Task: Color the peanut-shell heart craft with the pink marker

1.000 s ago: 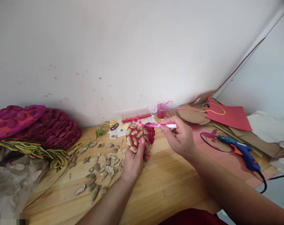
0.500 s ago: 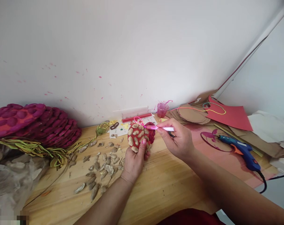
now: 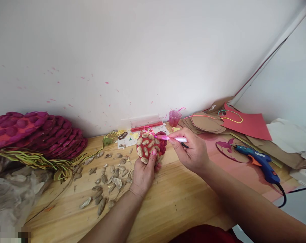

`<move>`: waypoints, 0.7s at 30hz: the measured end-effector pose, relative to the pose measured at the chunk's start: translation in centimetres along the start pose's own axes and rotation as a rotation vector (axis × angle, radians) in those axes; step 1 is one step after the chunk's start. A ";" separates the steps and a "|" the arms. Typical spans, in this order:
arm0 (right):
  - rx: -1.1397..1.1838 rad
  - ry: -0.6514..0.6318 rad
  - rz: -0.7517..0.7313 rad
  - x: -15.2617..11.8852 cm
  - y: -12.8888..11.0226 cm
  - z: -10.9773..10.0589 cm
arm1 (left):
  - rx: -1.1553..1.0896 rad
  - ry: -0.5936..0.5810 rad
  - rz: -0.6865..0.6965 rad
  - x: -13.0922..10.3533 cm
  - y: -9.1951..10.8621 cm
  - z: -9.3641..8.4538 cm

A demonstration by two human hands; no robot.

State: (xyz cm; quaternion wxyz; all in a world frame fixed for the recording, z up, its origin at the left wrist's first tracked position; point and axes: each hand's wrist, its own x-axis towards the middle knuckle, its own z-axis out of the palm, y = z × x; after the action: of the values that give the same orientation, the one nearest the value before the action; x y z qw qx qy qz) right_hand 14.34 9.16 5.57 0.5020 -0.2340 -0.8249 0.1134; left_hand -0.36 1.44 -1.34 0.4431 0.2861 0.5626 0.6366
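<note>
I have the peanut-covered red disc (image 3: pixel 147 147) up in front of me, above the middle of the tabletop (image 3: pixel 168 209). My left hand (image 3: pixel 144 173) grips it from below: the thumb lies across the front, while the other fingers are closed behind, mostly hidden from me. A bumpy crimson patch (image 3: pixel 163 143) shows at its right side; I can't tell whether it belongs to the same piece. A pink loop (image 3: pixel 152 129) sticks up at the top edge.

My right hand (image 3: pixel 193 150) pinches a white-and-pink paintbrush (image 3: pixel 178 139) between thumb and fingers, its tip at the disc's upper edge near the loop. Whether it touches, I can't make out.

Loose peanut shells (image 3: pixel 118 182) lie scattered to the left. Against the wall, I see a cup of pink paint (image 3: pixel 175 118), with cardboard discs (image 3: pixel 206 122) to its right. Farther out, a blue glue gun (image 3: pixel 265 167) rests on the right, and a stack of magenta discs (image 3: pixel 41 131) leans on the left.
</note>
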 end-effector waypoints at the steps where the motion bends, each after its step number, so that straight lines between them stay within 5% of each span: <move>1: -0.001 -0.005 -0.008 0.0 0.1 0.0 | 0.004 0.000 0.000 0.0 0.0 0.0; 21: 0.024 0.037 -0.017 0.1 0.8 -0.1 | 0.018 -0.023 0.000 0.1 0.0 -0.2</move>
State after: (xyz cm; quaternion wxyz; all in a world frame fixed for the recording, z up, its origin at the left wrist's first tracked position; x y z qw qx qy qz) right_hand 14.57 9.84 5.34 0.5208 -0.2230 -0.8160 0.1150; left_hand -0.59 1.39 -1.44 0.4467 0.2973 0.5633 0.6282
